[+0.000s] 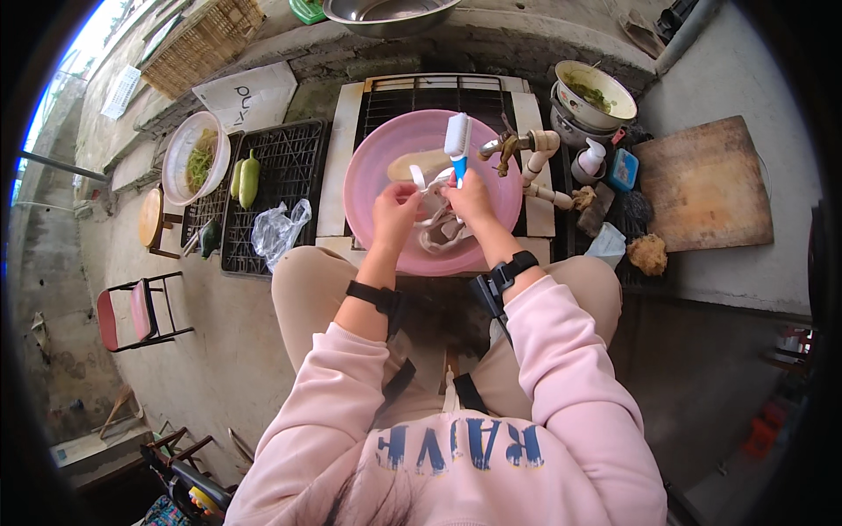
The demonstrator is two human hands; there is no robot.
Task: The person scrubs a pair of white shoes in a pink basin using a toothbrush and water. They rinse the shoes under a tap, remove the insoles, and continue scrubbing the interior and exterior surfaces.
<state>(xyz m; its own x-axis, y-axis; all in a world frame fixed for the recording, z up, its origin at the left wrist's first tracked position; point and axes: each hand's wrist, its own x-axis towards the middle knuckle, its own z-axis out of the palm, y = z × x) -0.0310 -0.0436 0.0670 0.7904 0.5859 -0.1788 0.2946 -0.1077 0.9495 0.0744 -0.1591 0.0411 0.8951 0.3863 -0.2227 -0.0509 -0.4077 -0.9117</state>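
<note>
A pink plastic basin [368,217] stands in front of my knees, with a whitish strapped item [444,230], apparently a shoe, held over it. My left hand [396,209] pinches the shoe's edge near an upright white strap [417,176]. In my right hand [468,196] is a scrub brush [458,138] with a blue and white handle, its white bristles pointing up and away from me. The right fingers also touch the shoe. Behind both hands a beige oblong thing [416,166] lies in the basin, partly covered.
A metal tap [493,148] on plastic pipes reaches over the basin's right rim. Right of it are a pump bottle [593,155], a blue soap box [623,169] and a wooden board [707,184]. Left, black crates [276,154] hold green gourds [249,181] and a plastic bag [279,230].
</note>
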